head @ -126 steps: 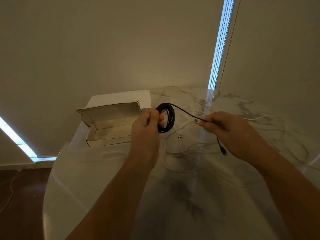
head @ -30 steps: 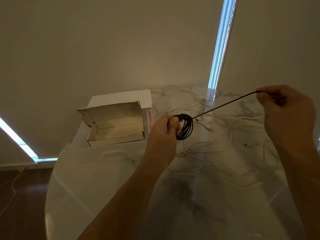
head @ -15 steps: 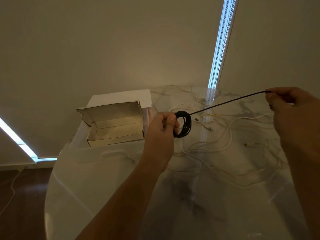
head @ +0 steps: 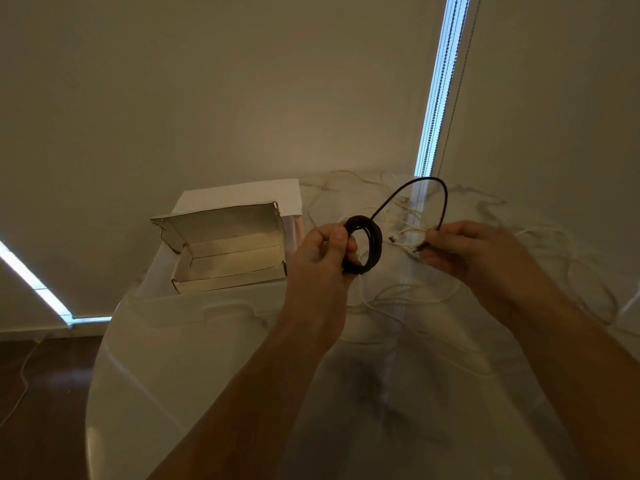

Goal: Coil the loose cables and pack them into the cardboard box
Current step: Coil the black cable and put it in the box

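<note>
The left hand (head: 320, 258) gripped the coiled black cable (head: 367, 247) between thumb and curled fingers; the right hand (head: 460, 251) pinched its free end, which arched between them. The open cardboard box (head: 225, 251) sat just left, white cables (head: 408, 292) beneath.

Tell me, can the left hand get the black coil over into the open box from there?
Probably yes. The left hand grips the black coil right beside the cardboard box, whose lid stands open, with nothing between them.

Dim room, bright window slits, soft
</note>
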Tool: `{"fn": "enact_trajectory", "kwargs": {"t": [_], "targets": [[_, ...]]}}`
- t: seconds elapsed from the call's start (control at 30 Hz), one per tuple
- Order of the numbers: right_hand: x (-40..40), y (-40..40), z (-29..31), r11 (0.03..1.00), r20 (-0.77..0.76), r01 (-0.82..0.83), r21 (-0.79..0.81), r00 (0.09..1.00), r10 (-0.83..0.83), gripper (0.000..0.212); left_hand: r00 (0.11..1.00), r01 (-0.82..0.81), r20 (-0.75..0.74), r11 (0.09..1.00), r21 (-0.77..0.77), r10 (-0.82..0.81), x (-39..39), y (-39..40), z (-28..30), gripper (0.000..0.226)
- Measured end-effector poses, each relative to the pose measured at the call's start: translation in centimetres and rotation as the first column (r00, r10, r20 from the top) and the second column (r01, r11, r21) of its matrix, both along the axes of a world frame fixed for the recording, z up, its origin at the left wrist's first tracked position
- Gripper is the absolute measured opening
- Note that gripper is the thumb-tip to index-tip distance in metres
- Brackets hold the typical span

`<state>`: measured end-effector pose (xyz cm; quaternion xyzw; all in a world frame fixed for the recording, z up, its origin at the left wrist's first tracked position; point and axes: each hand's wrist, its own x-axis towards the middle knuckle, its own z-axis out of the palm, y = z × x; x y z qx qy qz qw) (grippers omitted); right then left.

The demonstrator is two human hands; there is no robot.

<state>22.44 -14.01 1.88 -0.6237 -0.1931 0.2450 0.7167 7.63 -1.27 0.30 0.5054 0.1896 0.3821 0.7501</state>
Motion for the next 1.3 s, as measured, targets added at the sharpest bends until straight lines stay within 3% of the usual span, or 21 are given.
{"fn": "enact_trajectory", "kwargs": {"t": [0.2, 0.5, 0.7, 0.8, 0.93, 1.07, 1.17, 1.3], "targets": [[-2.8, 2.0, -1.1, 0.986, -0.158, -0.067, 0.15, 0.983, 0.09, 0.007, 0.999, 0.046, -0.015, 0.999, 0.008, -0.046, 0.4, -0.7, -0.5, 0.019], [-4.1, 2.5, -1.3, 0.957, -0.137, -0.289, -0.014, 0.949, 0.285, 0.028, 0.998, 0.03, -0.05, 0.999, 0.034, -0.028, 0.4, -0.7, -0.9, 0.02], [-4.9, 2.5, -0.8, 0.926, -0.2, -0.377, 0.039, 0.905, 0.377, 0.029, 0.999, -0.004, -0.043, 0.999, 0.041, 0.005, 0.4, -0.3, -1.1, 0.021], [-4.9, 2.6, -1.0, 0.921, -0.147, -0.39, 0.009, 0.91, 0.387, 0.045, 0.999, -0.004, -0.049, 0.998, 0.061, 0.007, 0.5, -0.4, -1.3, 0.022], [-4.9, 2.8, -1.4, 0.94, -0.086, -0.341, 0.004, 0.937, 0.34, 0.028, 0.999, 0.003, -0.054, 0.997, 0.072, 0.0, 0.5, -0.5, -1.5, 0.022], [-4.9, 2.6, -1.5, 0.943, 0.01, -0.333, -0.025, 0.943, 0.333, 0.024, 0.994, -0.06, -0.087, 0.991, 0.122, 0.071, 0.5, -0.2, -1.6, 0.019], [-5.1, 2.4, -1.5, 0.955, 0.238, -0.241, -0.175, 0.931, 0.279, 0.022, 0.985, -0.133, -0.09, 0.982, 0.136, 0.146, 0.5, 0.2, -1.6, 0.019], [-4.8, 2.1, -1.2, 0.941, 0.503, -0.075, -0.331, 0.829, 0.243, 0.012, 0.974, -0.219, -0.042, 0.971, 0.092, 0.223, 0.3, 0.8, -1.1, 0.018]]}}
